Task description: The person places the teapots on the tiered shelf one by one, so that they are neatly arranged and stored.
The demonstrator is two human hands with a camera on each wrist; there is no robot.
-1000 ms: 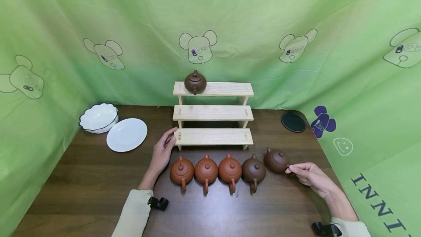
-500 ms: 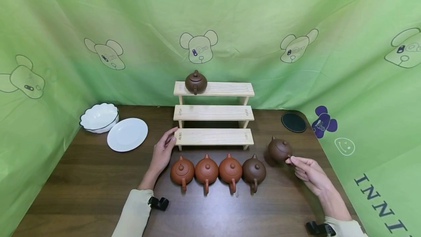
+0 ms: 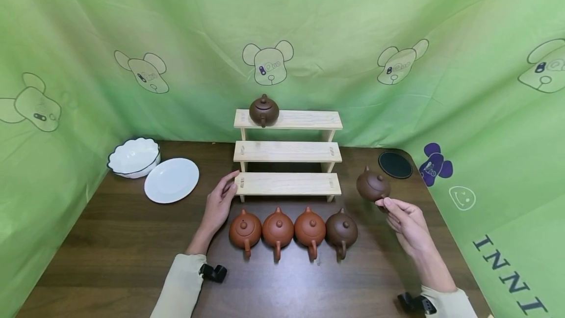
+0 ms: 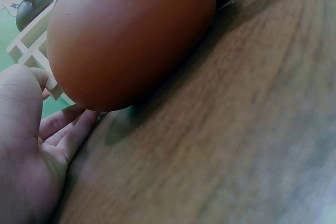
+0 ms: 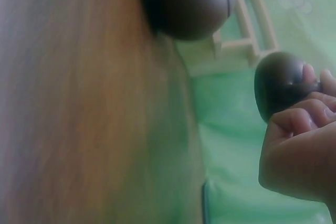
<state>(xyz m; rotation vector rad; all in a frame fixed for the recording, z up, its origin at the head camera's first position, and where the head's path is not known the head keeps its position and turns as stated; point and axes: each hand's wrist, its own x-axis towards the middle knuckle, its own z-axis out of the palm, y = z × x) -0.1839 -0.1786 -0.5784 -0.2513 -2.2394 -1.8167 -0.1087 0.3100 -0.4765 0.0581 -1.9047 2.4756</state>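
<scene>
My right hand (image 3: 408, 222) pinches the handle of a dark brown clay teapot (image 3: 372, 184), held in the air right of a three-tier wooden stand. In the right wrist view this teapot (image 5: 278, 80) shows clear above the table. My left hand (image 3: 218, 205) rests against the left end of the stand's lowest shelf (image 3: 287, 183), fingers fairly straight. Along the stand's front sits a row of teapots: a reddish-brown one (image 3: 244, 229) at the left, two more like it, then a dark brown one (image 3: 342, 228). Another dark brown teapot (image 3: 264, 111) stands on the top shelf's left end.
At the back left are a white scalloped bowl (image 3: 134, 157) and a white plate (image 3: 171, 180). A dark oval coaster (image 3: 395, 165) lies at the back right corner of the wooden table (image 3: 110, 259). Green printed cloth (image 3: 331, 23) surrounds the table on its back and sides.
The right hand has lifted the dark brown teapot by its handle and carried it farther back, level with the lowest shelf. The left hand has stayed against the stand.
</scene>
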